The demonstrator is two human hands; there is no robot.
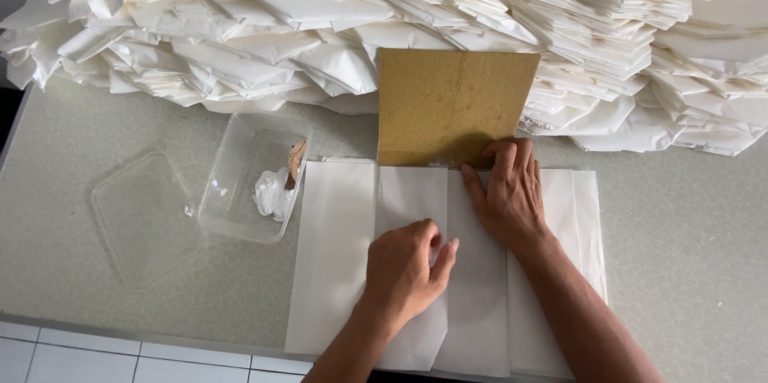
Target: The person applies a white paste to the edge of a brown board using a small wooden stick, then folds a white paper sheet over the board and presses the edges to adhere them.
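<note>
A sheet of white paper [336,263] lies on the table with its sides folded inward over a brown cardboard board [448,107] that sticks out at the far end. My left hand [404,271] presses a folded flap near the middle, fingers curled against the paper. My right hand [504,191] lies flat on the right flap, fingertips touching the lower edge of the cardboard. Neither hand lifts anything.
A big heap of folded white paper bags [384,23] fills the far side of the table. Left of the sheet stands a clear plastic tub [232,191] with white paste and a small spreader, and its clear lid [140,219] lies beside it. Tiled edge at bottom left.
</note>
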